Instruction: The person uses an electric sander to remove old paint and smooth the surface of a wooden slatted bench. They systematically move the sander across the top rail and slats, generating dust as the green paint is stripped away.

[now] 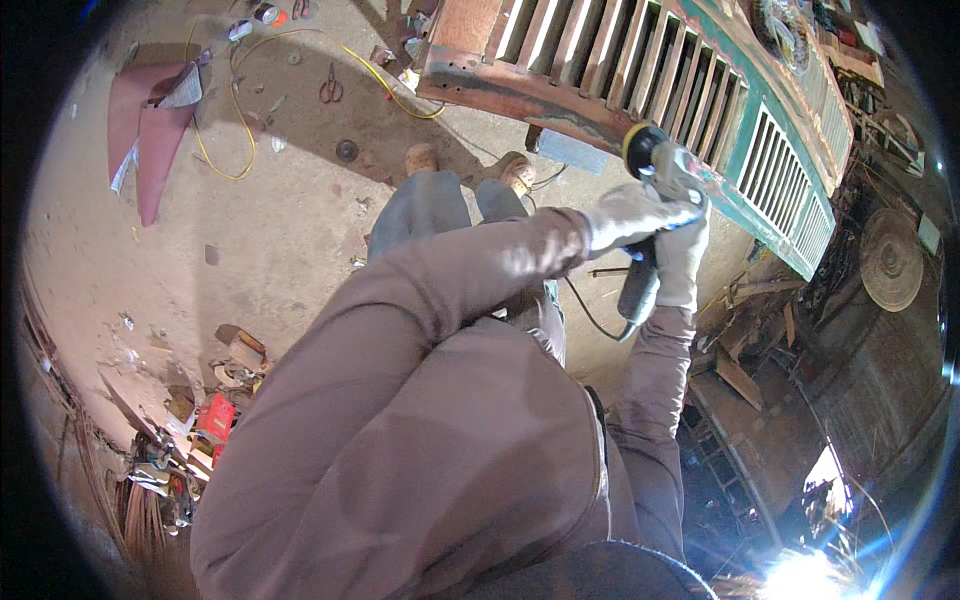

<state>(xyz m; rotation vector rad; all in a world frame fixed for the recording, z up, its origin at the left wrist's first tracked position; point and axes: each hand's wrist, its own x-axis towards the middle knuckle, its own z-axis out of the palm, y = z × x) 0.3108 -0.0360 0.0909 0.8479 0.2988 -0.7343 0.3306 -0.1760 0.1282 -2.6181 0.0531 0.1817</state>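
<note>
Both my hands wear pale work gloves and close around an angle grinder (640,290). My left hand (632,214) holds it close to its metal head, while my right hand (682,250) wraps its body from the right. A yellow-rimmed round disc (642,150) at the grinder's front end lies at the near edge of a slatted metal panel (570,105); whether it touches the metal cannot be told. Green paint covers the panel's right part, and its left part is bare, reddish-brown metal. The grinder's dark cord (597,322) loops down from its rear end.
A yellow cable (238,110) winds across the floor at the upper left. Near it lie scissors (330,87) and a folded reddish sheet (150,130). A red box (216,417) sits among scraps at lower left. Bright welding-like light (805,575) glares at lower right.
</note>
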